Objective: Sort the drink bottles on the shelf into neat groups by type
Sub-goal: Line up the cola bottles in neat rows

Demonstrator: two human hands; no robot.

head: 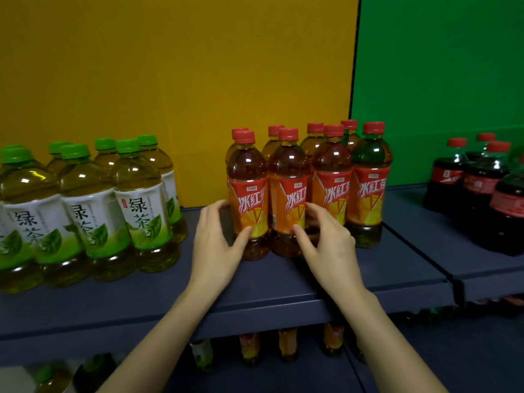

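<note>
Several red-capped iced red tea bottles with orange-red labels stand in two rows at the middle of the dark blue shelf (283,282). My left hand (218,245) grips the leftmost front red tea bottle (246,171), thumb on its label and fingers round its left side. My right hand (329,245) holds the second front red tea bottle (287,177), thumb on the label's lower part and fingers reaching between it and the third bottle. Green-capped green tea bottles (85,199) are grouped at the left. Dark cola bottles (482,188) with red caps stand at the right.
A yellow back panel is behind the left and middle of the shelf, a green one behind the right. Bare shelf shows between the green tea and red tea groups. A seam (450,276) splits the shelf before the cola. More bottles (286,344) stand on the shelf below.
</note>
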